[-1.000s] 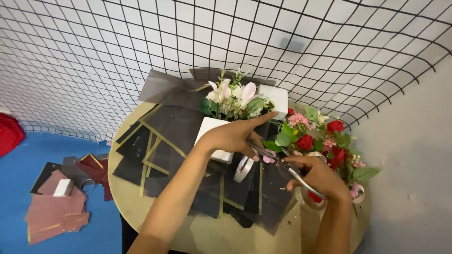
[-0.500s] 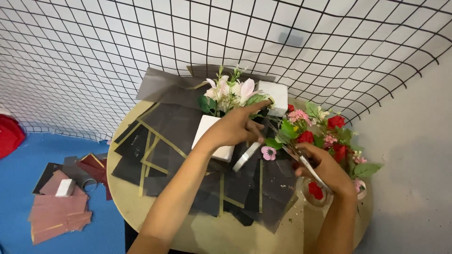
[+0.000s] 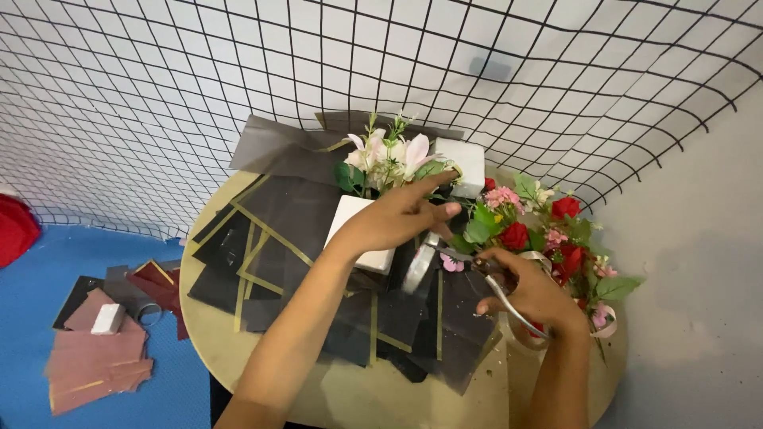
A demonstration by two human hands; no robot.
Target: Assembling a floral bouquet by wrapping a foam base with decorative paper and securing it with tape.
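My left hand (image 3: 401,216) reaches across a white foam block (image 3: 358,230) and pinches a green leafy stem (image 3: 469,222) between the pink-white lilies (image 3: 389,155) and the red roses (image 3: 517,236). My right hand (image 3: 534,295) grips metal scissors (image 3: 486,274). Their blades point left toward a small pink flower (image 3: 453,264), just below my left hand. A clear tape roll (image 3: 419,268) stands on edge under my left hand.
Black wrapping sheets with gold edges (image 3: 278,230) cover the round wooden table (image 3: 342,389). A second white foam block (image 3: 465,163) sits at the back. A black wire grid (image 3: 238,79) backs the table. Reddish sheets (image 3: 95,361) lie on the blue floor at the left.
My left hand's fingers have closed in around the green stem by the flowers. My right hand with the scissors has stayed almost in place.
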